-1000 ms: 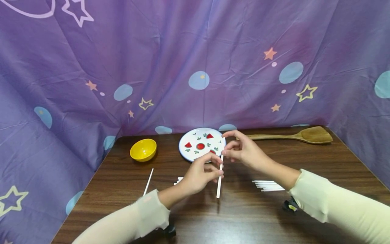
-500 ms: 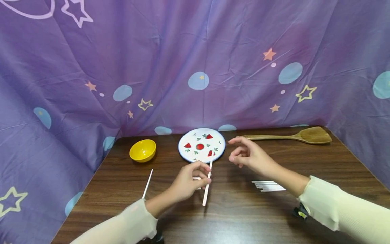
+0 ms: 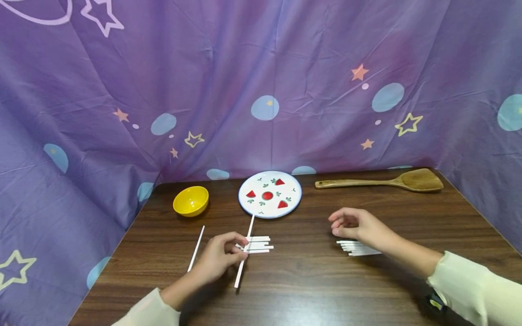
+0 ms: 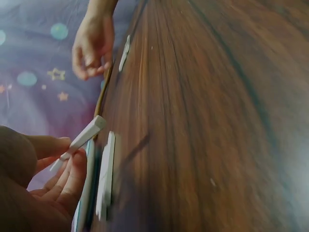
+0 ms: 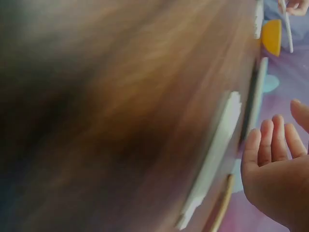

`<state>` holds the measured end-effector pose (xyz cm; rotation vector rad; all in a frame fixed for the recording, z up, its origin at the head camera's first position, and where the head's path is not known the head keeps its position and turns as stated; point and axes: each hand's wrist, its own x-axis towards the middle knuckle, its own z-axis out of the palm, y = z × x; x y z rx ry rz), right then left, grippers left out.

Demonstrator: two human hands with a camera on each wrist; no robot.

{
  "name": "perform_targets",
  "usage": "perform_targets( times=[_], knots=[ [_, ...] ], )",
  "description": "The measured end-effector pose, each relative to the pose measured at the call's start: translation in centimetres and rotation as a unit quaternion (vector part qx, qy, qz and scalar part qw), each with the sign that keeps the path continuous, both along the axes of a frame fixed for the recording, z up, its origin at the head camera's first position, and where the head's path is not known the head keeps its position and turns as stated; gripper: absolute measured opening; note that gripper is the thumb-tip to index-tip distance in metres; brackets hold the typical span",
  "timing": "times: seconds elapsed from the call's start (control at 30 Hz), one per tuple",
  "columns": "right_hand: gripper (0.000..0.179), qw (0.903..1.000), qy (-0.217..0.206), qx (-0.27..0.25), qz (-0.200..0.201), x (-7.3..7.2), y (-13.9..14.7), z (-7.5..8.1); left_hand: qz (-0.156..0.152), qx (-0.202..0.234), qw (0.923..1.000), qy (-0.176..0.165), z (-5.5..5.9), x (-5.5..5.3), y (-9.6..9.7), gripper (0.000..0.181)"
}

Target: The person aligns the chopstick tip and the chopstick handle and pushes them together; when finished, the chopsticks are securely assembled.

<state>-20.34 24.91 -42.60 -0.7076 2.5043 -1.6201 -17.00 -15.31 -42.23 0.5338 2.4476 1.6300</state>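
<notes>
My left hand pinches a thin white stick between thumb and fingers. In the head view that stick slants across a small row of white sticks on the table; the left wrist view shows the held stick raised off the wood. Over the far side of another bundle of white sticks, my right hand hovers with loosely bent fingers and nothing in them. The right wrist view shows its fingers apart from the bundle. One single white stick lies left of my left hand, its near end hidden.
At the back left stands a yellow bowl. A white plate with watermelon pictures lies at the back middle, a wooden spatula at the back right. A purple curtain hangs behind the brown table.
The right hand has let go of the stick and moved right, toward the right bundle. Still holding the stick, the left hand has moved left and nearer, uncovering the middle row of sticks.
</notes>
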Motion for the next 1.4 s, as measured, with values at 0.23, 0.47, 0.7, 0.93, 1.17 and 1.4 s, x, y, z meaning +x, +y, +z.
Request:
perform_targets(
  times=[0.23, 0.47, 0.7, 0.93, 1.17, 1.4],
  knots=[
    [0.026, 0.997, 0.054, 0.041, 0.039, 0.0, 1.9, -1.2, 0.025, -0.015, 0.9993, 0.025, -0.6, 0.0, -2.9, 0.024],
    [0.026, 0.996, 0.038, 0.061, 0.054, 0.1, 3.1, -1.4, 0.083, -0.081, 0.9926, 0.036, -0.7, 0.2, -5.1, 0.021],
    [0.029, 0.9962, 0.007, 0.047, 0.073, -0.1, 3.2, -1.4, 0.116, -0.161, 0.9765, 0.084, -1.1, 0.0, -7.0, 0.02],
    [0.031, 0.9962, -0.002, 0.04, 0.077, -0.3, 3.2, -1.5, 0.12, -0.224, 0.958, 0.133, -1.7, -0.3, -8.5, 0.019],
    [0.031, 0.9963, -0.011, 0.036, 0.077, -0.3, 3.3, -1.7, 0.118, -0.248, 0.9501, 0.147, -2.2, -0.3, -9.1, 0.018],
    [0.031, 0.9957, -0.021, 0.041, 0.08, -0.3, 3.4, -1.9, 0.142, -0.249, 0.9409, 0.18, -2.4, -0.1, -9.5, 0.031]
  ],
)
